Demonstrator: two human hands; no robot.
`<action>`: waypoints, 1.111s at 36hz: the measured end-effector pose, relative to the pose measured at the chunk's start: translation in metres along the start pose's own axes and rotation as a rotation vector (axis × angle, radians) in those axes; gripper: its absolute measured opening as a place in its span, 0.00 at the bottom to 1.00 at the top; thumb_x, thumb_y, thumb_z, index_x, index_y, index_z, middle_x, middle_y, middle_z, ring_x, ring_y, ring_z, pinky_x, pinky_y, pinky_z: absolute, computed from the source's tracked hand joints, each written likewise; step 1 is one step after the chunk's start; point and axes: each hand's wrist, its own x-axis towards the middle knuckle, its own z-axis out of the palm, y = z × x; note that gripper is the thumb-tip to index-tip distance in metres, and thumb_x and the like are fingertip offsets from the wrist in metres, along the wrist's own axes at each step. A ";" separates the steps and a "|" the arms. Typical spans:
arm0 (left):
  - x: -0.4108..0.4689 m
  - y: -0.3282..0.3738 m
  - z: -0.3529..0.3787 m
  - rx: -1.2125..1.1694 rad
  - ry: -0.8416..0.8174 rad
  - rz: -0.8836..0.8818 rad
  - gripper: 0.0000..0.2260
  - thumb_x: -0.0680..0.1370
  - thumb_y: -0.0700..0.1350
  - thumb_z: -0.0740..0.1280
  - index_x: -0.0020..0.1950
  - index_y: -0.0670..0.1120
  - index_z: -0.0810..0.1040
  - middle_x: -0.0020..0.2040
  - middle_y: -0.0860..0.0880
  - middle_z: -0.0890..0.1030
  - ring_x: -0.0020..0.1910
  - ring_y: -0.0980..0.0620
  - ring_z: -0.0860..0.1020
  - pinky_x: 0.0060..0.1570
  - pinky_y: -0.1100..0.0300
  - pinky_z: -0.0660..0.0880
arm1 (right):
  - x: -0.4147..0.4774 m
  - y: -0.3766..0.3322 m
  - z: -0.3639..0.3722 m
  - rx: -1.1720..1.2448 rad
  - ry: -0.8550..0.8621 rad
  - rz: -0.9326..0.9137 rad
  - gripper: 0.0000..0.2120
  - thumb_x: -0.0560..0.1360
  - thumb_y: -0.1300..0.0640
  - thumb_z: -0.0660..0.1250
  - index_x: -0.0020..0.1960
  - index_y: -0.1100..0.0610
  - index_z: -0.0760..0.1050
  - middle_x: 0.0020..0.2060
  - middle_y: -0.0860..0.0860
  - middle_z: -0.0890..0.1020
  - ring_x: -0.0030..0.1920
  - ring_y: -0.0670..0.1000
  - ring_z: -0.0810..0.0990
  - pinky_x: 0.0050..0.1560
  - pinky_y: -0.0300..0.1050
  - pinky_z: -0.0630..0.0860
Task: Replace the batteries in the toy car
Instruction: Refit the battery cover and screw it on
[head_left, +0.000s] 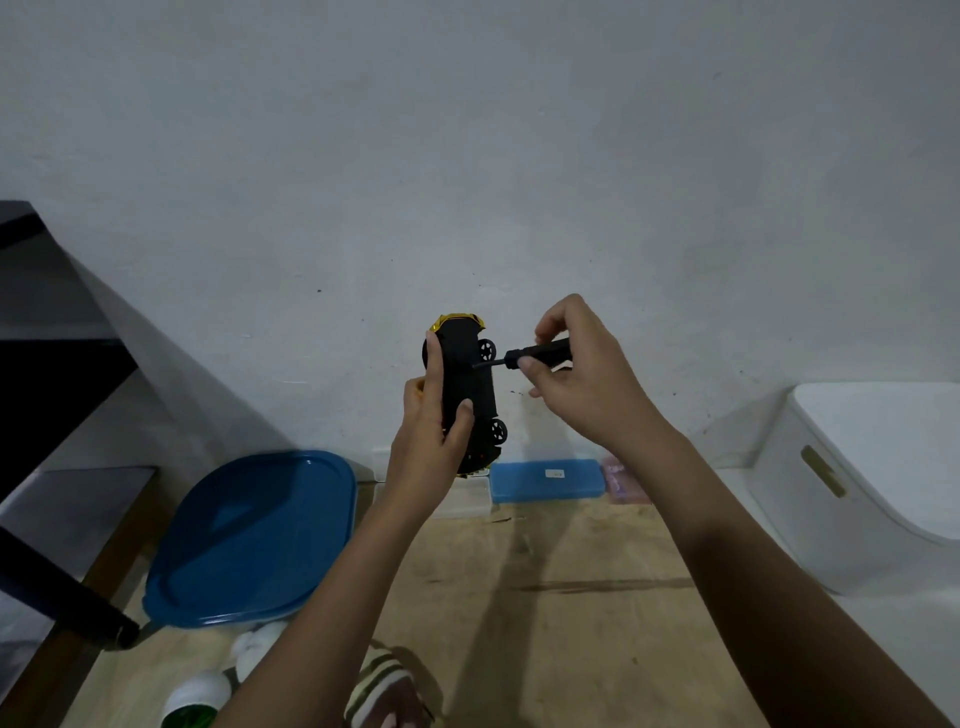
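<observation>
While my left hand (434, 434) grips the yellow-bodied toy car (467, 395) belly-out above the flat blue plastic case (548, 480), my right hand (576, 374) pinches a black screwdriver (535, 355), tip on the underside — likely the battery-cover screw. Next, I'd say: steady turning, without slipping.

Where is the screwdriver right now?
Head view, just right of centre: the right hand grips the screwdriver, its tip on the underside of the toy car held up by the left hand.
</observation>
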 end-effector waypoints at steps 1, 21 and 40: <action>0.000 0.000 0.000 0.002 0.001 -0.004 0.32 0.82 0.48 0.56 0.69 0.68 0.34 0.59 0.47 0.66 0.45 0.63 0.72 0.48 0.56 0.75 | 0.000 0.000 -0.001 0.000 -0.001 0.019 0.09 0.75 0.63 0.66 0.47 0.57 0.65 0.46 0.53 0.74 0.39 0.50 0.82 0.38 0.40 0.80; -0.011 0.007 0.012 -0.069 -0.060 -0.045 0.33 0.82 0.46 0.57 0.70 0.67 0.35 0.60 0.47 0.67 0.46 0.69 0.69 0.43 0.73 0.66 | -0.018 0.004 -0.015 0.063 0.049 0.113 0.08 0.76 0.61 0.65 0.48 0.61 0.66 0.41 0.56 0.78 0.30 0.49 0.82 0.37 0.40 0.81; -0.018 0.015 0.055 -0.103 -0.141 -0.093 0.32 0.81 0.44 0.57 0.73 0.64 0.38 0.60 0.47 0.67 0.45 0.69 0.69 0.42 0.70 0.66 | -0.036 0.031 -0.037 -0.044 0.141 0.172 0.09 0.77 0.56 0.64 0.45 0.61 0.67 0.30 0.55 0.78 0.26 0.49 0.80 0.31 0.41 0.79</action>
